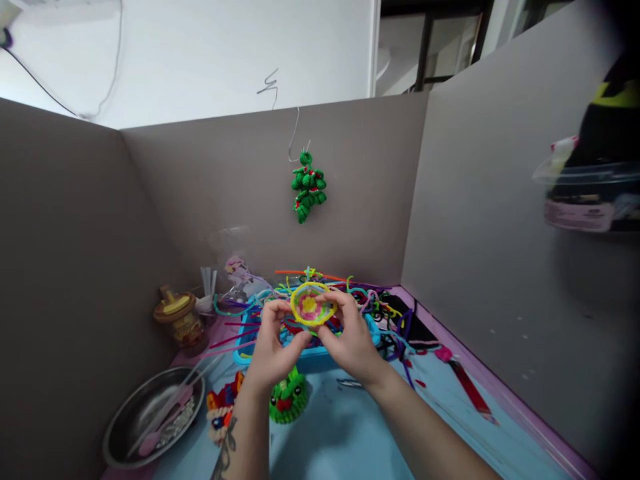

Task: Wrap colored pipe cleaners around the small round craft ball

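Note:
Both hands hold a small round bowl-like piece (310,304) with a yellow rim and rings of pink, green and yellow, its hollow side facing me. My left hand (278,348) has its fingers at the piece's left edge, with the thumb below. On the right side, my right hand (350,337) grips the rim with thumb and fingers. Behind and below the hands lies a blue basket (320,363) full of colourful fuzzy stems. A green figure with eyes and a red mouth (289,399) sits near my left wrist.
A metal bowl (120,430) with pink-ended tools and white bits stands at the left, near an orange-red figure (220,407). A brown-lidded jar (183,323) is behind it. Tweezers (350,383) and a red tool (470,390) lie right. A green ornament (309,187) hangs on the back panel.

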Motion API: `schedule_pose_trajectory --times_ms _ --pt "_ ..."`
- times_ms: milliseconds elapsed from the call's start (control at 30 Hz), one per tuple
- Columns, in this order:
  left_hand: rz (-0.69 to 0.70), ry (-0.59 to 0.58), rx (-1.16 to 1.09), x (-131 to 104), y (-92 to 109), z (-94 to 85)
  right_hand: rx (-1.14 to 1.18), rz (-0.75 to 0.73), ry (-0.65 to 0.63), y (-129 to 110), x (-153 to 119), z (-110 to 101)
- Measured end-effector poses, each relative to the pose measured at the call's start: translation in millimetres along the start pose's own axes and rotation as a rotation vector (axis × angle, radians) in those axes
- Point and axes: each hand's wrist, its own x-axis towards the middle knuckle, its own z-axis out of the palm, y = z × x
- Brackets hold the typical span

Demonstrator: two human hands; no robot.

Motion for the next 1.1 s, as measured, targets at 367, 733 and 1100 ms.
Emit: schedule_pose_trajectory --times_ms 367,733,1100 --pt "0.172 0.114 0.424 0.8 -2.8 8.3 -0.116 -0.027 0.035 -3.0 6.4 -2.5" --pt "0.137 0.008 0.401 -2.7 -1.0 6.4 -0.153 -0.077 -0.072 -7.9 12.1 -7.2" --pt "0.174 0.007 0.479 -2.8 -8.3 6.4 -0.111 -0.019 -0.227 -5.7 14.0 -10.2"
